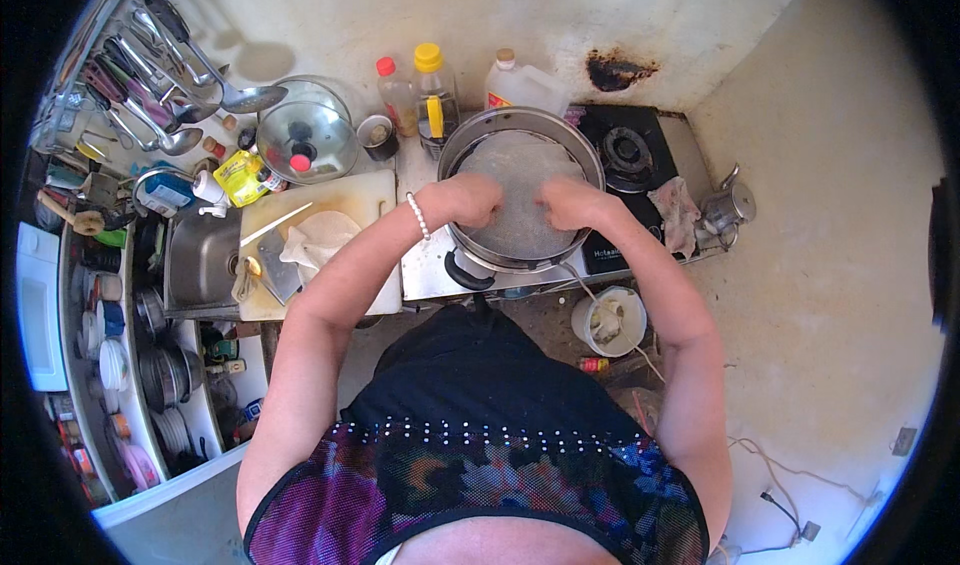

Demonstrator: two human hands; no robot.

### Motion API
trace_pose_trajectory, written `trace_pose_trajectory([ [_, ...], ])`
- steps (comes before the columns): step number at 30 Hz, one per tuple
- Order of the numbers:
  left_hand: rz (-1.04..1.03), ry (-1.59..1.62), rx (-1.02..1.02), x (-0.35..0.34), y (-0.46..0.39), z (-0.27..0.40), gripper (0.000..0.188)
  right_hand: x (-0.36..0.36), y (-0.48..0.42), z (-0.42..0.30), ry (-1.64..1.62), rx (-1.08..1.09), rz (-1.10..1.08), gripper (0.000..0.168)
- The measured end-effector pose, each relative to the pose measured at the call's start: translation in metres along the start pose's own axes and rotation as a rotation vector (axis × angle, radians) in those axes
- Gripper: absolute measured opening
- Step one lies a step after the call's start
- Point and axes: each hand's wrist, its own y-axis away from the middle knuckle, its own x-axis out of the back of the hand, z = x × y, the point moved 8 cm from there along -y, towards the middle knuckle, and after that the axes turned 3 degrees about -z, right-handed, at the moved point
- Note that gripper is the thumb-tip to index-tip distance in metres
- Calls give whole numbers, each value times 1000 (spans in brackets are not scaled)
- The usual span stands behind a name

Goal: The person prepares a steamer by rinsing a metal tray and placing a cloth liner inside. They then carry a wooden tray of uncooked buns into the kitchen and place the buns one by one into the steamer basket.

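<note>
A wide stainless steel steamer pot (517, 117) stands before me, with a round grey woven steamer cloth (525, 167) lying inside it. Over the pot's left side, my left hand (474, 199) has its fingers curled onto the cloth; a white bead bracelet circles that wrist. My right hand (568, 202) is likewise curled onto the cloth at the right side. The two hands face each other with a strip of cloth between them. Both sets of fingertips are partly hidden. A black side handle (469, 271) sticks out at the pot's near left.
A black gas stove (634, 141) with a rag (676, 216) and a metal pitcher (727, 206) is at right. Bottles (435, 77) stand behind the pot. Left are a cutting board (367, 212) with a cleaver (277, 265) and cloth, then a sink (202, 257). Below, a cord passes a white bucket (634, 340).
</note>
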Motion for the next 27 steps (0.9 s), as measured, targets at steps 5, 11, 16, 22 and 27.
trace_pose_trajectory([
  [5,245,-94,75,5,-4,-11,28,0,-17,12,134,-202,106,39],
  [11,-7,-154,139,-5,-6,-4,38,-12,-13,15,157,-283,58,59],
  [16,3,-107,196,-6,-14,-14,69,-2,-18,14,148,-259,115,74],
  [22,42,-182,245,-5,-14,-22,74,3,-24,11,206,-227,12,95],
  [27,-65,-186,251,-16,-8,-15,69,-2,-24,5,218,-202,37,104],
])
